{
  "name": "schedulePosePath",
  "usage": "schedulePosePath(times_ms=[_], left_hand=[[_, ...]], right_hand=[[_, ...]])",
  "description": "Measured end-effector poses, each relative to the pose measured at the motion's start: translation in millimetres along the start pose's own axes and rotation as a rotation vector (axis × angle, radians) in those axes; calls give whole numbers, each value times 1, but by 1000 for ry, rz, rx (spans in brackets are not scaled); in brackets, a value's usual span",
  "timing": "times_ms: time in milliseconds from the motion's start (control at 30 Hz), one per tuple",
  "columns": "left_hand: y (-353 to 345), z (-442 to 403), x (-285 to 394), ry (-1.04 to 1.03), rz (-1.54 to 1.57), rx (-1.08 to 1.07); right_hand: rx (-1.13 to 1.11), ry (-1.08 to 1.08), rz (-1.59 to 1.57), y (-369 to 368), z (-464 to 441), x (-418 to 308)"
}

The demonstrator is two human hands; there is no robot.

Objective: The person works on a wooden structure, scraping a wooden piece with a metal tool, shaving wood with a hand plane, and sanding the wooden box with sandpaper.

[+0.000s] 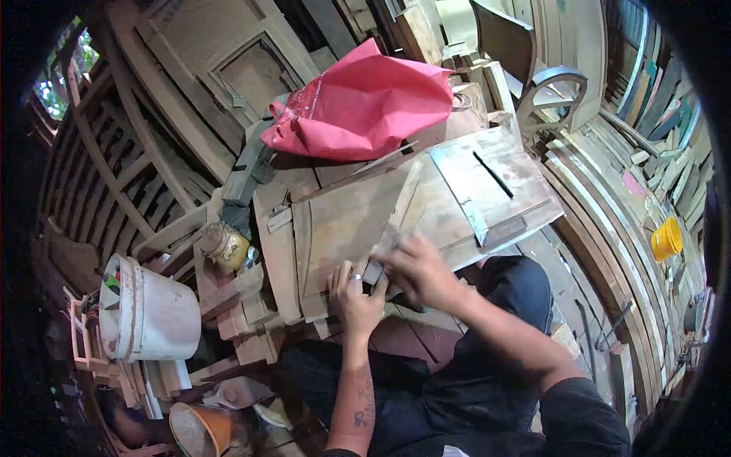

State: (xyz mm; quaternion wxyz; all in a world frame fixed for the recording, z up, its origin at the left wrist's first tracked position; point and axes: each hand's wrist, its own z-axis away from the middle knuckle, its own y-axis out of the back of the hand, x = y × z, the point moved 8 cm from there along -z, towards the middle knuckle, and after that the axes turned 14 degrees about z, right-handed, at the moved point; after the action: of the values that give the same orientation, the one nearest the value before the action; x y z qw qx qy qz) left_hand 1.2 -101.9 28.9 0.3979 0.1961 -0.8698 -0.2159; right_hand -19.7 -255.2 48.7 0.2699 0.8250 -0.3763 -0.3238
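A narrow wooden strip [407,190] lies slantwise over a flat wooden panel [343,217], its near end between my two hands. My left hand [359,301], with a ring on one finger, is closed around that near end, where a dark end face shows. Just to the right, my right hand [419,270] is curled over the strip and blurred by motion. A greyish smeared piece [387,239] is at its fingertips; I cannot make out what it is. Farther right on the panel is a thin black bar [493,174].
A pink bag [365,103] lies behind the panel. To the left are a cloudy jar [223,245], a white bucket [156,311] and an orange container [202,428]. Long boards [609,251] and a yellow bucket [666,238] are on the right. Carved wooden frames [129,164] lean at the left.
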Motion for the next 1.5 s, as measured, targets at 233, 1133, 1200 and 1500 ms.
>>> schedulePosePath(times_ms=[233,1133,1200,1500], left_hand=[[-1,0,0,81,30,-29],[-1,-1,3,51,41,-6],[1,-1,3,38,40,0],[-1,-1,4,35,33,0]], right_hand=[[-52,-140,37,2,-8,24],[-5,-168,6,1,-2,26],[6,-169,15,-2,0,22],[12,-145,32,-1,-2,17]])
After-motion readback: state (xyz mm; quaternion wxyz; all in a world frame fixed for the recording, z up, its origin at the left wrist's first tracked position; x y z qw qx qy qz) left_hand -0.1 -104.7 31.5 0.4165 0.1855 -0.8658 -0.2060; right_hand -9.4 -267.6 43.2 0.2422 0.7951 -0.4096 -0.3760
